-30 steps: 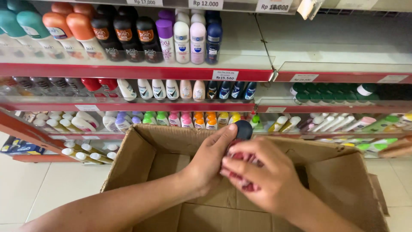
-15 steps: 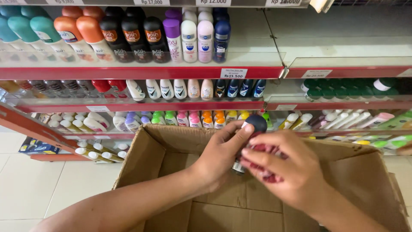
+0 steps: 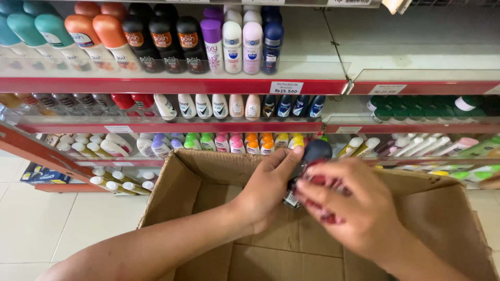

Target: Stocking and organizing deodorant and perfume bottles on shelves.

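Left hand [image 3: 268, 184] was closed around a small dark round-capped bottle [image 3: 311, 156], held above the far edge of an open brown cardboard box [image 3: 208, 182]. Right hand [image 3: 346, 203] pinched the bottle's red wrapping [image 3: 317, 182]. Red-edged shelves [image 3: 172, 86] beyond carried upright plastic bottles, white price tags along their front edges.

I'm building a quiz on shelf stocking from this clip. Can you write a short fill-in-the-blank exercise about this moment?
1. Both hands hold a small bottle with a dark, rounded ____.
2. The left hand and right hand are above an open ____ box.
3. The shelf edges facing the person are coloured ____.

Missing words: cap; cardboard; red
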